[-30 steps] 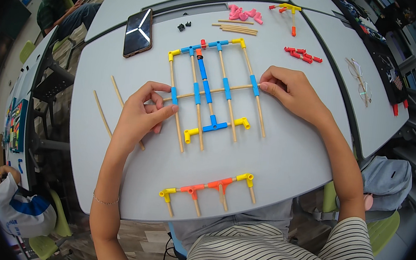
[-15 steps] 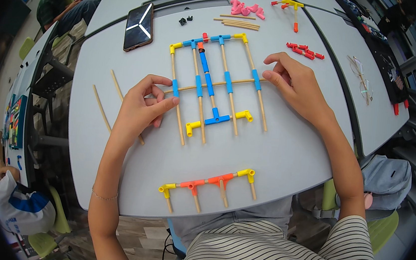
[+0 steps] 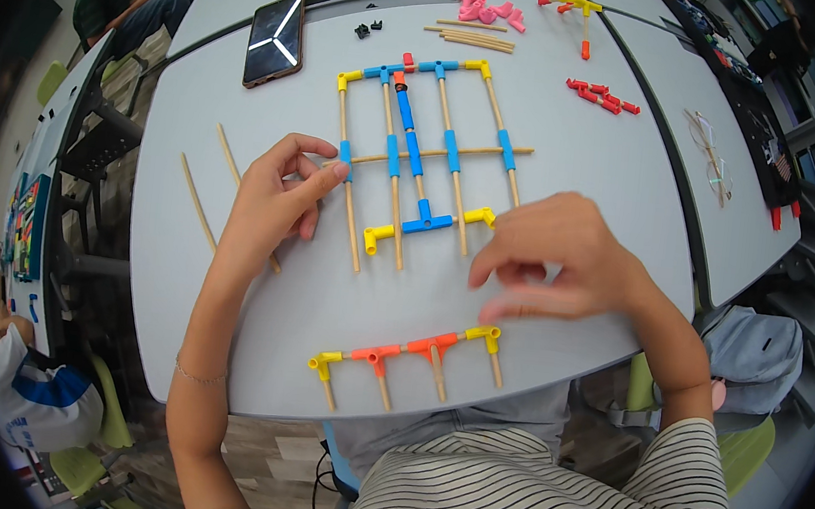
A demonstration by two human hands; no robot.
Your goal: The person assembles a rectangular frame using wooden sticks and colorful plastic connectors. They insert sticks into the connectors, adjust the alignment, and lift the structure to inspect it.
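On the desk (image 3: 618,206), the left sleeve (image 3: 346,149) of a frame (image 3: 452,151) is pinched by the left hand (image 3: 280,185); the right hand (image 3: 559,261) is spread nearby. Joints could be skewed by uneven pulling.

stick frame (image 3: 415,160) on table (image 3: 593,160), left hand (image 3: 279,188) at its left side, right hand (image 3: 559,259) by near right corner, connector row (image 3: 405,350) in front, phone (image 3: 275,41) behind left, short sticks (image 3: 469,40) behind
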